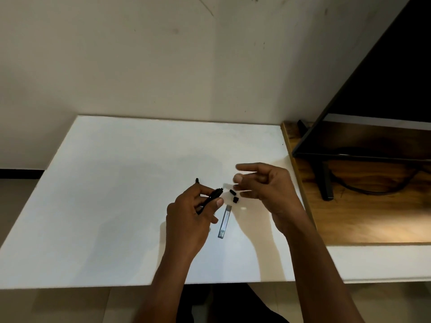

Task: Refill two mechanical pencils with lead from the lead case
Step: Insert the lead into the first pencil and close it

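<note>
— Where are your hands?

— Both are over the white worktop (105, 206), close together but not touching. My left hand (189, 220) is curled round a black mechanical pencil (211, 198). The thumb presses it against the fingers, and its far end points up and right, toward my other hand.

— And the right one?

— My right hand (268, 185) hovers just right of that pencil end, the forefinger stretched out, the other fingers loosely bent and spread. It is blurred. I cannot tell whether anything as thin as a lead sits between thumb and finger.

— Where is the lead case?

— The lead case (224, 220) lies flat on the worktop between my two hands, a narrow strip running nearly toward me. Just beyond its far end lie two small black pieces (232, 191), one behind the other, under my right fingers.

— Is the second pencil there?

— A thin dark tip (197, 180) sticks out beyond my left knuckles. Whether that is the other pencil I cannot say.

— Anything else around?

— To the right, a wooden desk (361, 217) butts against the worktop, with a dark monitor (373, 89) standing on it and a black cable (349, 187) trailing past its stand.
</note>
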Demonstrator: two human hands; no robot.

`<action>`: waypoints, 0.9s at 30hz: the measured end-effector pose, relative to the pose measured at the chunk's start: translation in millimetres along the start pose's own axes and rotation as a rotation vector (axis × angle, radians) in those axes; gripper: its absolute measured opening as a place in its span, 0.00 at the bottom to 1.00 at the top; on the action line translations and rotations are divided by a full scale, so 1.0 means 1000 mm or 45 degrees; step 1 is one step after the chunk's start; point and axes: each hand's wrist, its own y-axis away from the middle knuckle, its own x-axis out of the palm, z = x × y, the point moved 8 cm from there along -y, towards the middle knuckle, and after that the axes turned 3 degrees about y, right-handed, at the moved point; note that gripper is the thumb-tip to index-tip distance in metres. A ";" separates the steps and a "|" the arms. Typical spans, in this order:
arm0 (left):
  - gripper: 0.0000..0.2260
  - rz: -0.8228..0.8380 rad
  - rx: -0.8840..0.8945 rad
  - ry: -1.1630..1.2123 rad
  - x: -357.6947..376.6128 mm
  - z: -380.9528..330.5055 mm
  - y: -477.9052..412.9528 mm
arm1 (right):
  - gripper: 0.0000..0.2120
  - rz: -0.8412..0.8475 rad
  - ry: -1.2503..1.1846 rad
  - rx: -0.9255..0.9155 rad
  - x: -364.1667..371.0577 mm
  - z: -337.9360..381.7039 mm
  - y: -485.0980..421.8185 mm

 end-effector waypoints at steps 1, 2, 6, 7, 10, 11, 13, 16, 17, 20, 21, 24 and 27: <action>0.05 -0.010 -0.006 0.007 -0.001 0.001 0.000 | 0.07 -0.160 0.037 0.000 -0.013 -0.004 -0.001; 0.04 -0.021 -0.012 0.015 -0.002 0.002 0.000 | 0.05 -0.310 0.134 -0.003 -0.024 -0.007 -0.002; 0.04 -0.042 -0.050 0.039 -0.006 0.007 -0.002 | 0.03 -0.418 0.765 -0.053 -0.024 -0.015 -0.006; 0.04 -0.046 -0.056 0.041 -0.007 0.008 -0.002 | 0.03 -0.410 0.836 -0.060 -0.020 -0.013 -0.005; 0.04 -0.051 -0.082 0.060 -0.006 0.009 -0.002 | 0.04 -0.338 0.943 -0.077 -0.002 -0.012 -0.006; 0.05 -0.047 -0.086 0.061 -0.005 0.010 -0.002 | 0.05 -0.304 1.015 -0.079 0.005 -0.013 -0.005; 0.04 -0.042 -0.088 0.060 -0.005 0.010 -0.002 | 0.06 -0.271 1.171 -0.076 0.014 -0.013 -0.005; 0.04 -0.046 -0.087 0.062 -0.005 0.010 -0.002 | 0.07 -0.277 1.269 -0.069 0.017 -0.012 -0.006; 0.04 -0.050 -0.091 0.067 -0.006 0.010 -0.002 | 0.08 -0.272 1.304 -0.078 0.019 -0.012 -0.006; 0.04 -0.050 -0.094 0.067 -0.005 0.010 -0.002 | 0.07 -0.265 1.379 -0.122 0.023 -0.012 -0.005; 0.04 -0.048 -0.093 0.065 -0.005 0.009 -0.002 | 0.06 -0.273 1.347 -0.124 0.023 -0.012 -0.004; 0.04 -0.041 -0.097 0.055 -0.005 0.009 -0.002 | 0.03 -0.374 0.920 -0.096 0.013 -0.006 -0.004; 0.06 -0.041 -0.116 0.063 -0.005 0.009 -0.003 | 0.04 -0.281 0.151 0.022 0.012 -0.005 -0.002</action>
